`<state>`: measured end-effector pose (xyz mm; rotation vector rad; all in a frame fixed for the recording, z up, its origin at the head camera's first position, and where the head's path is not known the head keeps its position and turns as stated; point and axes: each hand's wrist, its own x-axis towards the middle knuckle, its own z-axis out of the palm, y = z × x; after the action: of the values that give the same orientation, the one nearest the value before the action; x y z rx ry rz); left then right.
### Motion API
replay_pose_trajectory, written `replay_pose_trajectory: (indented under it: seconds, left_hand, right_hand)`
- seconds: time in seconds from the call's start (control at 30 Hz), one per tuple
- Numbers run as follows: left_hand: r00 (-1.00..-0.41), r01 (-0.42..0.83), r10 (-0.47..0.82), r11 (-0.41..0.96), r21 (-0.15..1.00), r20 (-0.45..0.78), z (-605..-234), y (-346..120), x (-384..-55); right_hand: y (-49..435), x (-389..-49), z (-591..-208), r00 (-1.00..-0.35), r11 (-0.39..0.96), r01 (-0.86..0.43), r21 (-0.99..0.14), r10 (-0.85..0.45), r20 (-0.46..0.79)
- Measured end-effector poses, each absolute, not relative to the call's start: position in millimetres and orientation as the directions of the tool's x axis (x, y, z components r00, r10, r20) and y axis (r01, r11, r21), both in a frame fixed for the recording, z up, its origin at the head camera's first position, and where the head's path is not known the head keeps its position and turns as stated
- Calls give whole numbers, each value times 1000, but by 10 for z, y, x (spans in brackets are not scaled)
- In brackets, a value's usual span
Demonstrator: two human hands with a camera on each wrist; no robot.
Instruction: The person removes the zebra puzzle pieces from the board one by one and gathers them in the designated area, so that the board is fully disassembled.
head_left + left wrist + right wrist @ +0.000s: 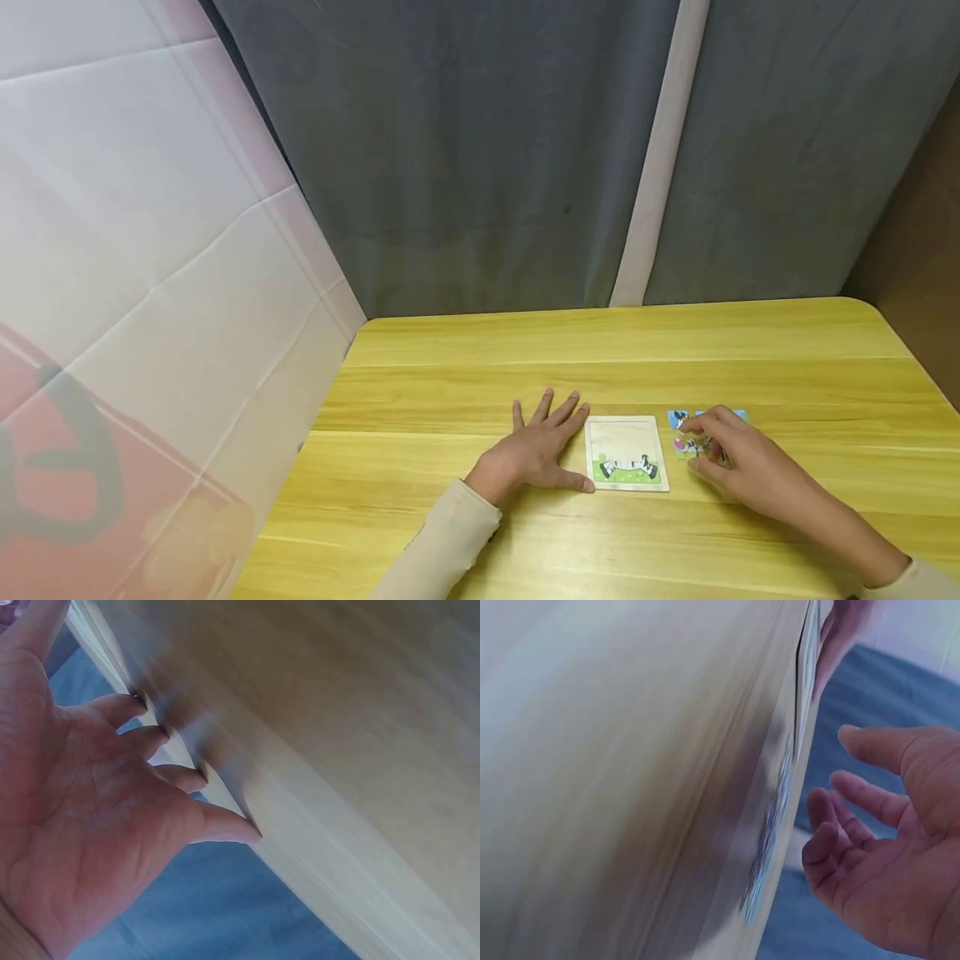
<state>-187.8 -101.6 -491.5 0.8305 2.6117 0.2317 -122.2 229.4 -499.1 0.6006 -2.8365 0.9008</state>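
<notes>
My left hand (532,454) rests on the table with its fingers spread, thumb at the lower left corner of a white-rimmed puzzle tray (626,435). Along the tray's bottom lie puzzle pieces (628,469) picturing zebra legs on green grass; its upper part shows bare wood. To the right of the tray, loose puzzle pieces (677,419) in blue, green and pink lie on the table, partly hidden by my right hand (750,467). In the right wrist view that hand hovers off the pieces (769,832), fingers loosely bent, thumb apart, nothing between them.
The wooden table (420,400) has rounded far corners. A grey curtain (465,167) with a pale strip (660,158) hangs behind it. A white printed cloth (150,208) stands along the left side, and a brown panel (918,250) along the right.
</notes>
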Motion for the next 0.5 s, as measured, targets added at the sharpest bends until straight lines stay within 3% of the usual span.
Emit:
replay_pose_trajectory:
  seconds: [0.5]
  left_hand:
    - [-750,518,581,813,266,-316,-4888,-1008,-1880]
  right_hand:
    - [1632,-1215,-4953,-915,739,-379,-557,-389,106]
